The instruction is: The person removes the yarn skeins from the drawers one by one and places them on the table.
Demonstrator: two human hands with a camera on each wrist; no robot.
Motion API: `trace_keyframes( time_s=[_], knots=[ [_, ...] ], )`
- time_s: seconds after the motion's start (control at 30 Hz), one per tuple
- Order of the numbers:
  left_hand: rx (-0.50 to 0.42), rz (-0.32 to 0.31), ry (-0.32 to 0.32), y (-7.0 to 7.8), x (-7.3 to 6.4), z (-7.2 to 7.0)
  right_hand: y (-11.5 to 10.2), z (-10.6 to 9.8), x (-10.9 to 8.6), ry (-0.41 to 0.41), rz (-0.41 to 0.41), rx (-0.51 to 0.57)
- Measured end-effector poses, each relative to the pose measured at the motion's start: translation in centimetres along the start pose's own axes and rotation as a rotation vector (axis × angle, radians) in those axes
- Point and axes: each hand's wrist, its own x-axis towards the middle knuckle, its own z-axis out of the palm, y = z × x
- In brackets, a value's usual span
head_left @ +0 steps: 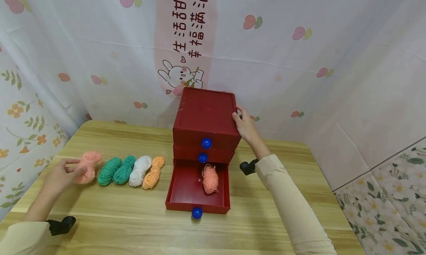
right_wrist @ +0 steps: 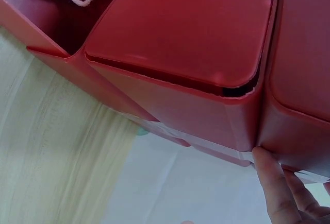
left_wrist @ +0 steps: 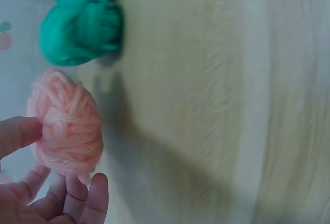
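My left hand [head_left: 61, 175] pinches a pink yarn skein [head_left: 88, 167] between thumb and fingers at the left of the table; in the left wrist view the skein [left_wrist: 67, 126] appears beside a green one [left_wrist: 82, 31]. My right hand [head_left: 245, 125] rests against the right side of a red drawer cabinet [head_left: 206, 110], and the right wrist view shows a finger [right_wrist: 276, 183] touching its wall. The cabinet's bottom drawer [head_left: 183, 195] is pulled out, holding a coral-pink yarn skein [head_left: 210, 179]. The two upper drawers are closed.
Right of the held skein lie two green skeins [head_left: 110, 171], a white skein [head_left: 140, 170] and an orange skein [head_left: 154, 172] in a row on the wooden table [head_left: 133, 221]. Blue knobs [head_left: 197, 212] front the drawers. A printed curtain [head_left: 266, 62] hangs behind the cabinet.
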Motion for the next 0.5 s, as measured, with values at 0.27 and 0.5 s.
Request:
trace_keyframes(
  time_s=[0.27, 0.5],
  knots=[
    [-0.01, -0.035, -0.127, 0.3, 0.4, 1.5, 0.0, -0.1, -0.1, -0.002, 0.0, -0.001],
    [0.011, -0.018, -0.143, 0.6, 0.6, 1.7, 0.0, -0.1, -0.1, 0.0, -0.002, -0.007]
  ],
)
